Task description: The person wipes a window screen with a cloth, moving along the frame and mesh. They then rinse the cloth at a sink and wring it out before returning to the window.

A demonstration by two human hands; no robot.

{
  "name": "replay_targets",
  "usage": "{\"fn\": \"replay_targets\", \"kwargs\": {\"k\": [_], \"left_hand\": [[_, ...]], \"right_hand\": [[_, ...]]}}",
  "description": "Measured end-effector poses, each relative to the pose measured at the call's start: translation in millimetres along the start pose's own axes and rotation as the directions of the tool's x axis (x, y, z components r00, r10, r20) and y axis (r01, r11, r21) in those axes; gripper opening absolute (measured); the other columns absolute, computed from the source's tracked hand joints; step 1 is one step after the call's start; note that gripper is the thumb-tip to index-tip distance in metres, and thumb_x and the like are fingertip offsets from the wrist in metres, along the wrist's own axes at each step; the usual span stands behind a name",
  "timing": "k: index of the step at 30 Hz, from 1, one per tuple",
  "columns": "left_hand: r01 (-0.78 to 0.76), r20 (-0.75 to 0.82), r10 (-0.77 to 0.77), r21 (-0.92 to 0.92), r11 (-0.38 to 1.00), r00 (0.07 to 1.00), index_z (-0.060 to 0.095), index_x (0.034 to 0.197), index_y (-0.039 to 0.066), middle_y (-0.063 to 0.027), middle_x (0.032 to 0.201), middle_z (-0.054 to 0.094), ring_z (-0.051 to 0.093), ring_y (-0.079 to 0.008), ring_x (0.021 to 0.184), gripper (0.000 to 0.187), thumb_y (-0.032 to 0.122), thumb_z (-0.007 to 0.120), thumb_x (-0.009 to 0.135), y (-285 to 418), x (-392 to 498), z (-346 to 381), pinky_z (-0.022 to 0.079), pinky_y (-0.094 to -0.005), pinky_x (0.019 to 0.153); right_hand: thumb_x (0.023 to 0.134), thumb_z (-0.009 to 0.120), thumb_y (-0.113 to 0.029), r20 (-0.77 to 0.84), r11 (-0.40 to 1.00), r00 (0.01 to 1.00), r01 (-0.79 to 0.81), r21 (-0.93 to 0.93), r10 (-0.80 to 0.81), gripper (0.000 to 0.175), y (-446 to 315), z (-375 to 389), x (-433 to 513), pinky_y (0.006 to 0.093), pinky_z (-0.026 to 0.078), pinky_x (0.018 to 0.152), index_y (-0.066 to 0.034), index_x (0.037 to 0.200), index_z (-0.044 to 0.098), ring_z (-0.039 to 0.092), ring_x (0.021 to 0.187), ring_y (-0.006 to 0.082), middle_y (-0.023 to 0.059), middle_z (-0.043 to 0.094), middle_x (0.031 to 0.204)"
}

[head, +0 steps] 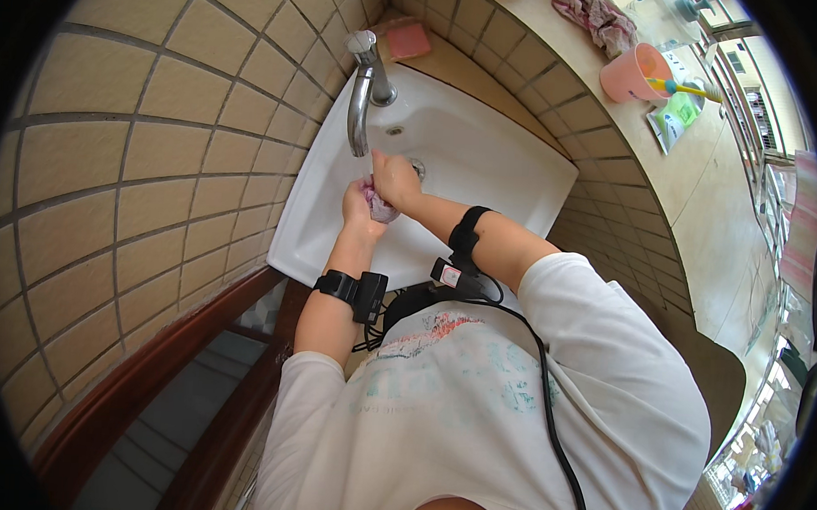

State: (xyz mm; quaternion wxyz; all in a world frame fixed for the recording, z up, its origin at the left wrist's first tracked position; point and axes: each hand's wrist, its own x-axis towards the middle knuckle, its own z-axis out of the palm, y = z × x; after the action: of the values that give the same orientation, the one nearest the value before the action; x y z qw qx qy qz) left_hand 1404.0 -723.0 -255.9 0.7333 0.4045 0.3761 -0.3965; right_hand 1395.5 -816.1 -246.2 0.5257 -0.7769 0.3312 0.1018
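A wet-looking purple-pink cloth (382, 209) is bunched up between my two hands, low over the white ceramic washbasin (515, 150). My left hand (360, 208) cups it from the left side. My right hand (395, 178) is closed on its upper part, thumb pointing up towards the spout. Just above the hands hangs the curved chrome tap (360, 113), its lever head at the back left corner. I cannot tell whether water is running. The metal drain (418, 167) shows partly behind my right hand.
A pink sponge-like block (408, 40) lies behind the tap. On the ledge at right stand a pink cup (635, 73) with a toothbrush (682, 88), a green-white tube (675, 120), a crumpled cloth (595, 20) and a pump bottle (668, 20). A black cable (549, 398) runs down my shirt.
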Motion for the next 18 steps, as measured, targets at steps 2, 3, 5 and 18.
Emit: {"fn": "replay_targets", "kwargs": {"k": [2, 3, 5, 18], "left_hand": [[0.048, 0.072, -0.043, -0.057, 0.997, 0.996, 0.033, 0.131, 0.001, -0.0163, 0.125, 0.044, 0.046, -0.0314, 0.113, 0.071, 0.059, 0.026, 0.09, 7.0, -7.6, -2.0, 0.037, -0.0457, 0.098], [0.11, 0.012, -0.11, 0.012, 0.994, 0.994, 0.03, 0.132, 0.0, -0.016, 0.127, 0.043, 0.044, -0.0303, 0.116, 0.076, 0.062, 0.028, 0.089, 8.4, -12.1, -4.3, 0.034, -0.0457, 0.1], [0.218, -0.144, -0.194, 0.175, 0.96, 0.97, 0.025, 0.135, -0.002, -0.0155, 0.129, 0.042, 0.04, -0.0281, 0.122, 0.086, 0.067, 0.032, 0.085, 18.4, -17.0, -9.0, 0.03, -0.0455, 0.104], [-0.25, 0.034, 0.275, 0.533, 0.809, 0.961, 0.051, 0.108, 0.0, -0.0106, 0.098, 0.059, 0.059, -0.0191, 0.083, 0.033, 0.025, 0.057, 0.088, 0.3, 21.2, -9.6, 0.049, -0.0331, 0.066]], "right_hand": [[0.091, 0.038, -0.033, -0.066, 0.985, 0.983, 0.172, 0.007, -0.171, 0.041, -1.8, -2.5, -0.2, 0.0427, 0.047, 0.068, -0.0002, 0.081, 0.061, 0.061, 0.07, 0.0369, 0.0201, 0.061, 0.069], [0.091, 0.04, -0.031, -0.049, 0.976, 0.975, 0.218, -0.007, -0.218, 0.038, -3.3, -4.3, -3.0, 0.0421, 0.048, 0.068, 0.0, 0.082, 0.06, 0.062, 0.07, 0.0361, 0.0195, 0.061, 0.068], [0.088, 0.044, -0.027, 0.156, 0.945, 0.933, 0.324, 0.034, -0.325, 0.03, -6.8, -10.3, -11.5, 0.0427, 0.047, 0.07, -0.0015, 0.086, 0.059, 0.061, 0.074, 0.0365, 0.0182, 0.063, 0.074], [0.08, 0.052, -0.004, 0.258, 0.813, 0.96, -0.235, 0.533, 0.109, 0.026, 18.9, -42.7, -33.3, 0.032, 0.053, 0.078, -0.0025, 0.101, 0.038, 0.055, 0.093, 0.0193, 0.0136, 0.05, 0.104]]}}
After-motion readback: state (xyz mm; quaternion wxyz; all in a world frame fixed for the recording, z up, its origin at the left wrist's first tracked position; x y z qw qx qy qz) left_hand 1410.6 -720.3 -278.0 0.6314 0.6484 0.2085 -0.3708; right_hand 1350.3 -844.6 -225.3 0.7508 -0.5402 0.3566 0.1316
